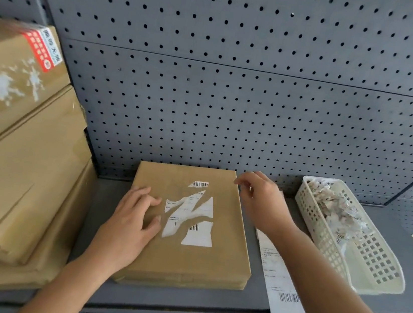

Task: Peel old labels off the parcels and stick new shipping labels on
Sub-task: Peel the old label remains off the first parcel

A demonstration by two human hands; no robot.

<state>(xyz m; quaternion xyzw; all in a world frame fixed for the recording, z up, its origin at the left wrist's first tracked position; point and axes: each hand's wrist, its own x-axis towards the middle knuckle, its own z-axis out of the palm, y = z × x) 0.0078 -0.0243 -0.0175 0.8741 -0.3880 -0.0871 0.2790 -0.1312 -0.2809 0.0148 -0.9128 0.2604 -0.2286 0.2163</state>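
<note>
Parcel (226, 258) lay at centre of shelf (390, 306), old label (198, 238) half torn away; peeling judged ongoing; left hand (127, 227) pressed flat, fingers straight, at its 9 o'clock edge; right hand (259, 202) curled at 1 o'clock corner, grip unclear; next move: pinch a remnant edge, scraps to basket (374, 267) at 3 o'clock.

Left box stack (16, 157) is blurry and cropped, label sheet (280, 279) print's too tiny, right hand (259, 202) fingertips smeared.

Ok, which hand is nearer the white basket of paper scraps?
Right. The right hand is at the far right corner of the parcel, left of the basket. The left hand lies flat on the parcel, left of the torn label, farther away.
</note>
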